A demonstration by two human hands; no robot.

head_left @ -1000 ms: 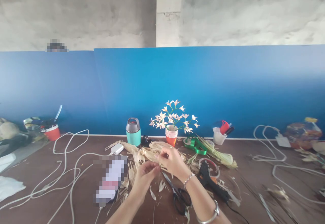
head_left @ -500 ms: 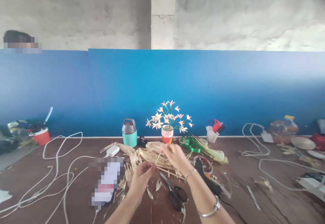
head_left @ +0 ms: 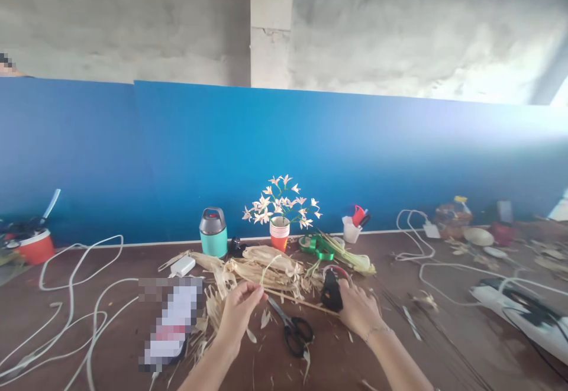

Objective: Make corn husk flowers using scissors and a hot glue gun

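Note:
My left hand [head_left: 237, 314] is pinched on a thin dry leaf strip [head_left: 266, 267] that arcs up over the pile of pale corn husks [head_left: 261, 270] at the table's middle. My right hand [head_left: 357, 311] is closed around the black glue gun [head_left: 332, 291], to the right of the husks. Black-handled scissors [head_left: 290, 327] lie between my two hands on the brown table [head_left: 110, 355].
At the blue back panel stand a teal flask [head_left: 212, 232], an orange cup of paper flowers [head_left: 279, 212], green ribbon [head_left: 316, 244] and a white cup [head_left: 351, 229]. White cables [head_left: 71, 296] loop at left. A power strip [head_left: 515, 305] lies at right.
My right hand left the leaf strip and moved right and down onto the glue gun. The view swung to the right. My left hand stayed pinched on the strip.

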